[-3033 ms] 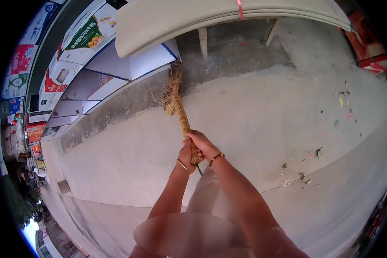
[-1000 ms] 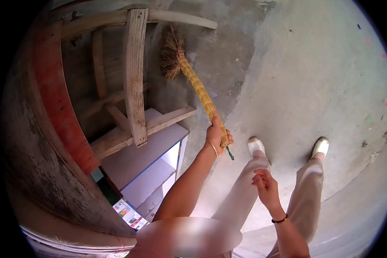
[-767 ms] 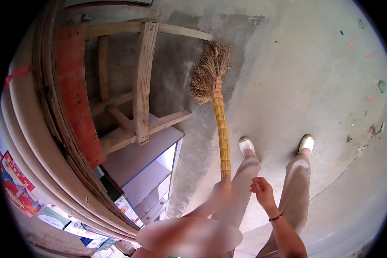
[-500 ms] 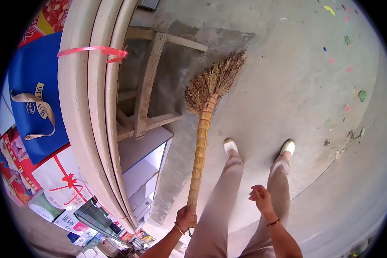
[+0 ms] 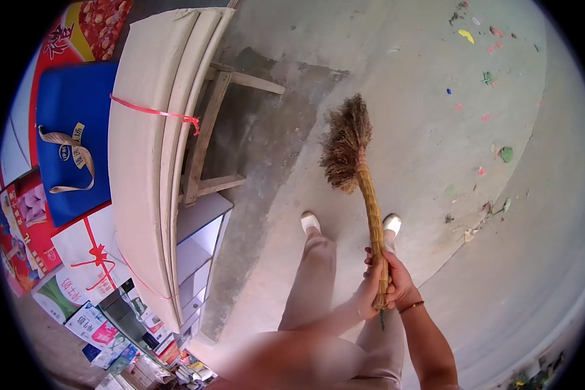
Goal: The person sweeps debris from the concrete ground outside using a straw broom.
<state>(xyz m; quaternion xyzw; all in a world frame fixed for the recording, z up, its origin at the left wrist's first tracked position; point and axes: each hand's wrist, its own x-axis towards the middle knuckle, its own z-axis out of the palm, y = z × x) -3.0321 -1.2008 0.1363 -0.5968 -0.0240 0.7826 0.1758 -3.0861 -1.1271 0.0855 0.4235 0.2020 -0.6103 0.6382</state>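
Note:
A straw broom [image 5: 373,214] with a yellow bound handle points away from me, its brown bristle head [image 5: 348,146] over the concrete floor. Near the handle's lower end, my left hand [image 5: 368,286] is closed on it from the left side. My right hand [image 5: 400,279] wraps the handle from the right, close against the left. Whether the bristles touch the floor I cannot tell. My left forearm is smeared at the bottom of the view.
Thick pale boards [image 5: 151,149] tied with pink cord lie on the left by a wooden frame [image 5: 208,136]. A blue bag [image 5: 78,143] and gift boxes [image 5: 88,257] are beyond. Scraps, including a green piece [image 5: 506,154], litter the floor [image 5: 409,130] at right.
The broom has moved right, across in front of my legs. My right hand, free before, now grips the handle beside my left hand. The view has shifted a little.

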